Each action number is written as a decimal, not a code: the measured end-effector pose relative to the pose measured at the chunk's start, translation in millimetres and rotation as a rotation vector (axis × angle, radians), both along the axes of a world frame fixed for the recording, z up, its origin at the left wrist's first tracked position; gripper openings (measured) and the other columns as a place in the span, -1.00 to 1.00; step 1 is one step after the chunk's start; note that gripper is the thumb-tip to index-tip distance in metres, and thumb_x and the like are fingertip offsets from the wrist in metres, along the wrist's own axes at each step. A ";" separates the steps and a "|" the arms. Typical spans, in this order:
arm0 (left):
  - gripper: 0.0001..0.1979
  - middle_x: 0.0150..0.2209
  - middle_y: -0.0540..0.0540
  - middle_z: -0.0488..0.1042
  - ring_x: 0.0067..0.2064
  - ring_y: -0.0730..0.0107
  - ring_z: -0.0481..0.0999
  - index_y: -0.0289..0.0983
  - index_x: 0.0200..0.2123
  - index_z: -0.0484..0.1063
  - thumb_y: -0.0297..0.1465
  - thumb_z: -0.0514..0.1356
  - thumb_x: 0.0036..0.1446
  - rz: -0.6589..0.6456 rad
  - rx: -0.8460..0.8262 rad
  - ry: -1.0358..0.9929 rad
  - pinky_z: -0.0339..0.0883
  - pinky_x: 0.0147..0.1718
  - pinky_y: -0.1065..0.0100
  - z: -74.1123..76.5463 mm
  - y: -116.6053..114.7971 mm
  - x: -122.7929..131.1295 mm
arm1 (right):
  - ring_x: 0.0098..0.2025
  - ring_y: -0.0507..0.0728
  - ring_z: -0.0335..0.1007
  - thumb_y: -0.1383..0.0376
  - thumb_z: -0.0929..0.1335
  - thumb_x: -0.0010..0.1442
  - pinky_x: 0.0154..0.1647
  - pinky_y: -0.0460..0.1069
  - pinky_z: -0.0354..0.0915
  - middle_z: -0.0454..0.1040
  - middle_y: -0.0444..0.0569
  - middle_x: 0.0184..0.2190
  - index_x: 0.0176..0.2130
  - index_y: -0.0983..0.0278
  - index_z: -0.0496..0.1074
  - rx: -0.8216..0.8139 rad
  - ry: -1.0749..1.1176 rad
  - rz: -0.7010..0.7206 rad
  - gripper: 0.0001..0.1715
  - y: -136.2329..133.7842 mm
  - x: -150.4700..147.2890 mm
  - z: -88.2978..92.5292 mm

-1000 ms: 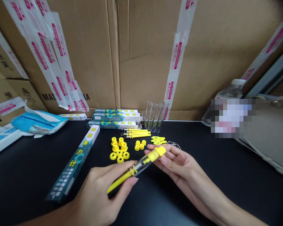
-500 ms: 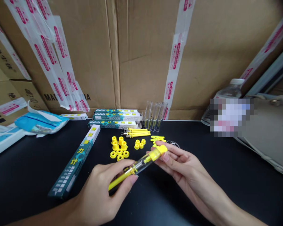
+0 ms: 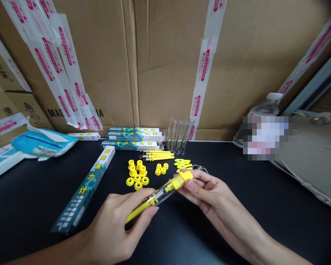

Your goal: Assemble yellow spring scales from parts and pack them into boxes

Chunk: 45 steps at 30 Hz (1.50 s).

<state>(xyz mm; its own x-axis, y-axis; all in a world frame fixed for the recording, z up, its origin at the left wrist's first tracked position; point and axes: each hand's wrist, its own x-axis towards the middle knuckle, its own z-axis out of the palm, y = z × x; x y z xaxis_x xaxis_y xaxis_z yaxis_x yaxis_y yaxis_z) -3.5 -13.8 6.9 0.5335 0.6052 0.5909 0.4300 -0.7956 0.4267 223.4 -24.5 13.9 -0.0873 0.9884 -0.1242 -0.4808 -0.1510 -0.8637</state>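
Note:
A spring scale (image 3: 160, 195) with a clear tube and yellow inner parts slants up to the right between my hands. My left hand (image 3: 117, 222) wraps around its lower part, thumb along the near side, hiding the bottom end. At the upper end, my right hand (image 3: 213, 195) pinches the yellow cap (image 3: 182, 179) between thumb and fingers. A metal spring and a yellow piece show through the tube below the cap. Just beyond lie yellow collars and rings (image 3: 138, 171), small yellow caps (image 3: 162, 168), yellow hook-like pieces (image 3: 182, 162) and metal rings (image 3: 200, 169).
Several clear tubes (image 3: 180, 136) stand upright at the back, beside stacked boxes (image 3: 131, 137). Yellow rods with springs (image 3: 158, 156) lie before them. A long box (image 3: 84, 189) and a blue packet (image 3: 45, 141) are left; a bottle (image 3: 264, 108) and a bag (image 3: 311, 158) are right.
The whole scene has shifted slightly left in view as the camera turned a little. Both hands keep the same hold on the spring scale.

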 end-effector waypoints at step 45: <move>-0.49 -0.39 0.13 0.52 -0.65 0.63 0.36 -0.10 0.24 0.28 -0.50 0.12 0.24 0.104 -0.133 -0.038 0.36 -0.61 0.61 -0.2 -5.3 -0.1 | -0.11 0.02 0.53 0.31 0.60 0.02 0.05 -0.10 0.44 0.58 -0.13 -0.25 -0.16 0.21 0.65 -0.054 0.144 -0.020 -0.68 0.4 -13.5 -7.7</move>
<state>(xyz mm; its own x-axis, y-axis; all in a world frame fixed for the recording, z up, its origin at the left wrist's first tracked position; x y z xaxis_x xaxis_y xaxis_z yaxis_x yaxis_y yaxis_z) -3.6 -19.1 6.8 0.4427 0.7300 0.5207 0.4881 -0.6833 0.5430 209.9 -24.1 6.2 -0.0884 0.9824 -0.1644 -0.6024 -0.1842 -0.7766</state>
